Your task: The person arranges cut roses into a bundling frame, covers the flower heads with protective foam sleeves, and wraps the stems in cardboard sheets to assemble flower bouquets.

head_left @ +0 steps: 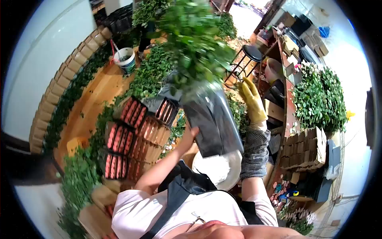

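Note:
A bunch of leafy green stems [195,44], blurred by motion, stands up out of a dark wrapping sleeve [211,119] in front of me. My left hand [192,132] is bare and grips the sleeve's left side; most of its fingers are hidden behind it. My right hand [252,101] wears a yellow rubber glove, with fingers stretched upward and nothing in them. It is to the right of the bunch, apart from it. Under the sleeve's lower end is a round white tub [221,169] with white contents that I cannot make out.
Stacked cartons with pink contents [119,139] stand at the left. Beyond are a white bucket [125,59] and rows of brown-wrapped bunches [59,81]. A black stool [252,52] stands ahead. On the right, a bench [289,107] bears foliage [320,95] and folded cardboard [304,149].

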